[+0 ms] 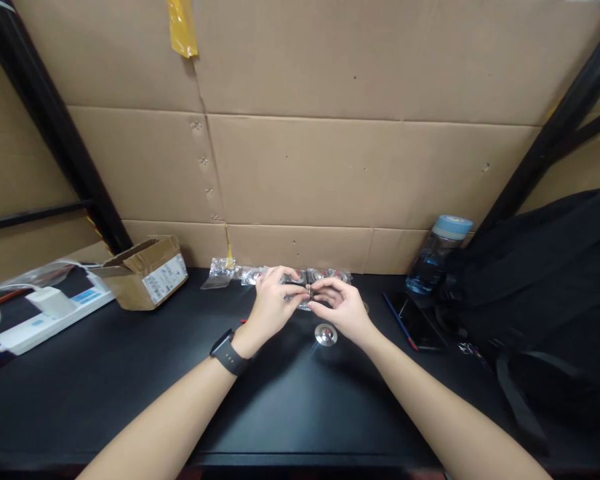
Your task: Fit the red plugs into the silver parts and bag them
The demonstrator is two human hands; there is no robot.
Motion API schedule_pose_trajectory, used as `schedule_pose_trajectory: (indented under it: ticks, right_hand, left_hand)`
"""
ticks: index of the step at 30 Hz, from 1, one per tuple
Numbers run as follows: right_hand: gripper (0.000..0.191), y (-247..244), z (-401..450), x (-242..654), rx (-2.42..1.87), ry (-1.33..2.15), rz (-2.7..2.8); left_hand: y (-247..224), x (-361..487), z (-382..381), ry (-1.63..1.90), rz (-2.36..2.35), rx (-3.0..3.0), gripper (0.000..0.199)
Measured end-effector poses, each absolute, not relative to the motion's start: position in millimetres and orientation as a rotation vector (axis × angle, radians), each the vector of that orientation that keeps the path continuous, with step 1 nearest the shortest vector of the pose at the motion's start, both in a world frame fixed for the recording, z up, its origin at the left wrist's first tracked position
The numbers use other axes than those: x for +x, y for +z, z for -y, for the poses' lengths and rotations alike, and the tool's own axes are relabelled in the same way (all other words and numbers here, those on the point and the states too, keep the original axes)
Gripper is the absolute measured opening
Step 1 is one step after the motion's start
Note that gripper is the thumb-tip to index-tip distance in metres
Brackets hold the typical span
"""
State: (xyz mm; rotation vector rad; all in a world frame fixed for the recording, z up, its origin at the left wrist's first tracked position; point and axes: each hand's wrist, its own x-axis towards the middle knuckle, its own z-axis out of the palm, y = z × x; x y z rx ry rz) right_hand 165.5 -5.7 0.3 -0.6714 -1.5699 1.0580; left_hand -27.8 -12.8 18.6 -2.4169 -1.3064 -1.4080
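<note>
Both hands meet above the black table, fingertips pinched together around a small thin piece (309, 292) that looks metallic and is mostly hidden by the fingers. My left hand (279, 297), with a dark watch on its wrist, is closed on it from the left. From the right my right hand (341, 305) pinches the same piece. Just below the hands a shiny round metal disc (326, 335) with a raised centre lies on the table. Behind the hands is a row of clear plastic packets (320, 275) with round metal parts inside, partly covered by my fingers.
An open cardboard box (147, 277) and a white power strip (55, 317) with a plugged-in charger are at the left. On the right are a phone (414, 321), a blue-capped water bottle (437, 257) and a black backpack (550, 300). A cardboard wall (300, 173) closes off the back.
</note>
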Motion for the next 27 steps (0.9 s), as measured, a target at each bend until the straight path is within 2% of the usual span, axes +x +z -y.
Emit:
schedule_pose_trajectory:
  ticks: [21,27]
  right_hand:
    - [0.039,1.5,9.7,163.2,-0.735,1.032,1.573]
    - [0.030,9.9,7.4,169.3,-0.755,1.163,1.604]
  left_hand:
    - [20.4,-27.7,15.6,-1.385,1.258,-2.422,0.010]
    - [20.2,-28.7,14.3,-1.371,1.259,-2.424,0.009]
